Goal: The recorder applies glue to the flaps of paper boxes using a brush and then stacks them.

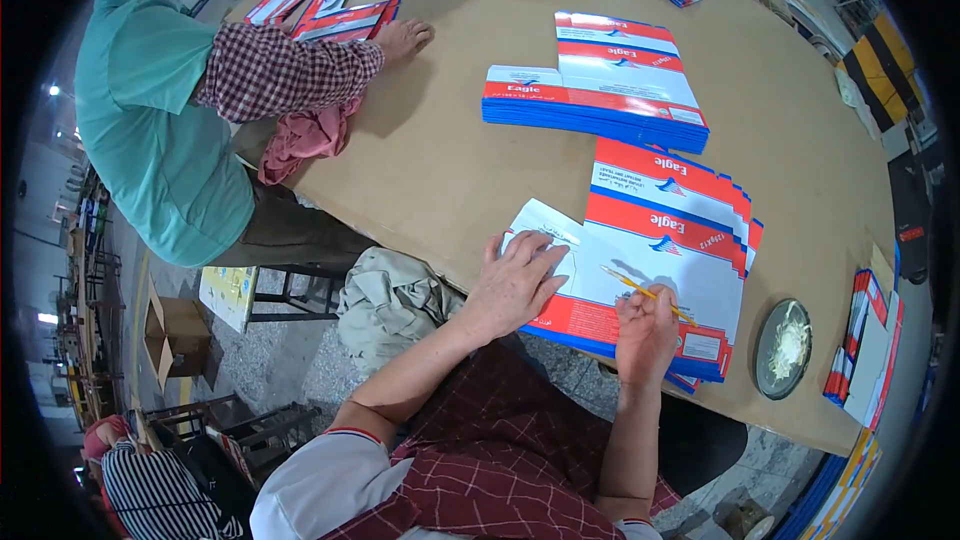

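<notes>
Flat printed carton blanks (650,285), red, white and blue, lie in a slightly fanned stack at the table edge before me. My left hand (518,285) rests on the left flap of the top blank, its fingers stretched out. Between the fingers of my right hand (645,335) is a slim yellow pencil-like stick (635,285). It slants over the white part of the top blank, its thin end toward the far left. Whether that end touches the card, I cannot tell.
A thicker stack of carton blanks (600,90) lies farther back on the brown table (450,170). To my right stand a dark round dish (768,365) with white shreds and more folded card (868,345). A co-worker (170,120) leans over blanks at the left. Grey cloth (395,310) hangs by the edge.
</notes>
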Demonstrator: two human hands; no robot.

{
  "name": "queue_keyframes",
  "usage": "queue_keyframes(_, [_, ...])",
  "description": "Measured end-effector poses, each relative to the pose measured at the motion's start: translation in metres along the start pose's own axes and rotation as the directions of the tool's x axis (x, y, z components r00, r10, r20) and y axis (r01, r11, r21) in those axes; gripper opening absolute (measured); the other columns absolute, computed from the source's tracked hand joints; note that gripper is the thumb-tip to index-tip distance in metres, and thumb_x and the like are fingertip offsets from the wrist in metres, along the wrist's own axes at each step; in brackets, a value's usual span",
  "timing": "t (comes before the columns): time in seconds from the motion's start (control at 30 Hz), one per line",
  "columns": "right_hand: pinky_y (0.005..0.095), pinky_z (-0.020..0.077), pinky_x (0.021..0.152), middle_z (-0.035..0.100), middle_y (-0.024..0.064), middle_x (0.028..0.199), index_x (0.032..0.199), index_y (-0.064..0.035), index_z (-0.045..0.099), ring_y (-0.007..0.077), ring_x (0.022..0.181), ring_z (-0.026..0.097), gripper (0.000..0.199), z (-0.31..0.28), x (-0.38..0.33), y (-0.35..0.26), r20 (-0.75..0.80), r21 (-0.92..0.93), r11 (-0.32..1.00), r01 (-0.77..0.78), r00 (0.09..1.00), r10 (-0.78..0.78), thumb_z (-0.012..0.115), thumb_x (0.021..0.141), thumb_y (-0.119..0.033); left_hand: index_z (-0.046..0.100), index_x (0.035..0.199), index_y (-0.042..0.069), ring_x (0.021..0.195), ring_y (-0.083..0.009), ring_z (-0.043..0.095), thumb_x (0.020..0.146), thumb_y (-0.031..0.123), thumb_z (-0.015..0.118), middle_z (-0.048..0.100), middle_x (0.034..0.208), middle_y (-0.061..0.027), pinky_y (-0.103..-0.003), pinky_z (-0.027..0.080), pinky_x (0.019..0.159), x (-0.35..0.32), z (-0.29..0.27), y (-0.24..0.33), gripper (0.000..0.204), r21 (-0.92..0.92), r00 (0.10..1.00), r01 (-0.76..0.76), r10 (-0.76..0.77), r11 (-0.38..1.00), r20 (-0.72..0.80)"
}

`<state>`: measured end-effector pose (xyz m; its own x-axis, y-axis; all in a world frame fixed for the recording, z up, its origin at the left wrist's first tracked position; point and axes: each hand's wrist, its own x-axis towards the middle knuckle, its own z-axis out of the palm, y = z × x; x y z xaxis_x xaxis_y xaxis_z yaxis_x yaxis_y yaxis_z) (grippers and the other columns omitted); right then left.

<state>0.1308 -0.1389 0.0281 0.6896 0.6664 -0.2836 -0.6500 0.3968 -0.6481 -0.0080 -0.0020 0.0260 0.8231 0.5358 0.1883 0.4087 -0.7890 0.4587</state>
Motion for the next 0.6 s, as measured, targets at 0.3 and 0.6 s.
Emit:
queue_keyframes(0.3, [0.0288, 0.0475, 0.076, 0.057, 0.0005, 0.078, 0.090, -0.0097, 0.051, 0.0084, 0.077, 0.056, 0.014, -0.0022, -0.0013, 0.0004, -0.022, 0.019, 1.000, -0.002, 1.000, 0.002, 0.049, 0.090, -0.024, 0.050, 0.112, 0.009, 0.115, -0.0257, 0.039, 0.080, 0.017, 0.057, 0.047, 0.113, -0.0105, -0.048, 0.021, 0.097, -0.0020, -0.0012, -0.0035, 0.034, -0.167, 0.997, -0.014, 0.002, 0.986, -0.072])
queue_keyframes(0.6, [0.0318, 0.0423, 0.068, 0.052, 0.0047, 0.078, 0.088, -0.0066, 0.047, 0.0142, 0.070, 0.052, 0.004, 0.0056, -0.0032, 0.0062, -0.073, -0.068, 0.993, 0.095, 0.992, -0.100, 0.049, 0.088, -0.009, 0.054, 0.095, 0.012, 0.093, -0.0241, 0.051, 0.070, 0.001, 0.061, 0.055, 0.092, -0.0060, -0.043, 0.025, 0.094, -0.0049, 0.0036, -0.0097, 0.028, -0.397, 0.973, -0.061, -0.034, 0.916, -0.227])
